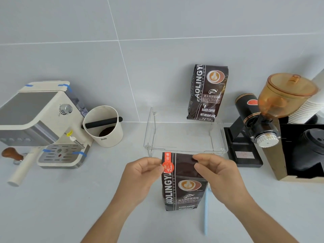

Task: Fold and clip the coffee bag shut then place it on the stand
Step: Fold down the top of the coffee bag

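While both hands, left hand and right hand, pinch the coffee bag top unfolded, the blue clip beside the bag and the clear stand behind the bag wait.

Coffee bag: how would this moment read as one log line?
step: folding | coffee bag upright | left hand, right hand pinch top | clip unused

Both bare forearms reach forward from the bottom edge, converging toward the middle. The left hand pinches with thumb and curled fingers, and the right hand mirrors it, thumb above bent fingers.
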{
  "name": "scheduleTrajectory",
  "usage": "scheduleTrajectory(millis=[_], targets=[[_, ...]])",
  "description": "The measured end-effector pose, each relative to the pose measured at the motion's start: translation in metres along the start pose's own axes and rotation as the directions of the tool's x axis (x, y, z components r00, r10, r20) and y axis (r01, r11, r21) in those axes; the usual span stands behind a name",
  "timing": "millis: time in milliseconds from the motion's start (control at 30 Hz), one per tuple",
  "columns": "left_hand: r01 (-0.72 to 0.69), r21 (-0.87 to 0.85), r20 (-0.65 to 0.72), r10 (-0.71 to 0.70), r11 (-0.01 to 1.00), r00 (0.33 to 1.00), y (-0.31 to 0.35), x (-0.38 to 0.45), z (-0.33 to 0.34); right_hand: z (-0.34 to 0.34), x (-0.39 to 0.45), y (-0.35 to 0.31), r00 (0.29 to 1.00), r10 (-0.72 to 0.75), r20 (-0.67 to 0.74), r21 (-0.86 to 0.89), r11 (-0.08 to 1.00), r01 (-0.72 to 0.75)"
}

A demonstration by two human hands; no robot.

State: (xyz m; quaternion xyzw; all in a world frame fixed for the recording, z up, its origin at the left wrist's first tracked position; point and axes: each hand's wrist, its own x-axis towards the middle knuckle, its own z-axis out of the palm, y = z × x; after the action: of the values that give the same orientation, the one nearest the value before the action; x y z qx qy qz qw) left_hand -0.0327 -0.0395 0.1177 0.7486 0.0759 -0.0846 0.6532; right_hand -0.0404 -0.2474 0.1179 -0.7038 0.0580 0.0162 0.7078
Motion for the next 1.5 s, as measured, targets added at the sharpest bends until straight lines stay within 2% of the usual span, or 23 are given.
scheduleTrajectory(millis=[200,433,633,833,967,1233,1333,1500], targets=[[-0.194,0.285,0.062,0.184,0.939,0.981,0.006,-0.003,-0.002,0.002,0.001,0.000,0.996,0.012,0.087,-0.130,0.991,-0.001],[-0.311,0.444,0.090,0.304,0.840,0.949,0.010,-0.005,-0.001,0.004,0.000,0.004,0.994,0.023,0.111,-0.283,0.959,0.009],[-0.458,0.562,0.174,0.443,0.689,0.880,0.004,-0.001,-0.002,0.005,0.004,-0.002,0.989,0.028,0.143,-0.443,0.896,0.039],[-0.438,0.527,0.181,0.407,0.728,0.895,-0.001,0.004,-0.006,0.005,0.002,-0.004,0.986,-0.042,0.164,-0.488,0.865,0.118],[-0.386,0.395,0.235,0.314,0.834,0.920,0.000,0.007,-0.006,0.002,0.001,-0.005,0.974,-0.115,0.194,-0.524,0.828,0.202],[-0.266,0.159,0.155,0.242,0.951,0.958,-0.004,0.018,-0.002,0.005,0.007,-0.005,0.994,-0.030,0.104,-0.410,0.909,0.070],[-0.255,0.120,0.167,0.234,0.960,0.958,-0.006,0.018,-0.002,0.008,0.006,-0.003,0.997,-0.024,0.071,-0.302,0.952,0.045],[-0.230,0.096,0.178,0.210,0.969,0.961,-0.013,0.018,-0.004,0.010,0.010,0.000,0.998,0.040,0.057,-0.260,0.965,-0.024]])
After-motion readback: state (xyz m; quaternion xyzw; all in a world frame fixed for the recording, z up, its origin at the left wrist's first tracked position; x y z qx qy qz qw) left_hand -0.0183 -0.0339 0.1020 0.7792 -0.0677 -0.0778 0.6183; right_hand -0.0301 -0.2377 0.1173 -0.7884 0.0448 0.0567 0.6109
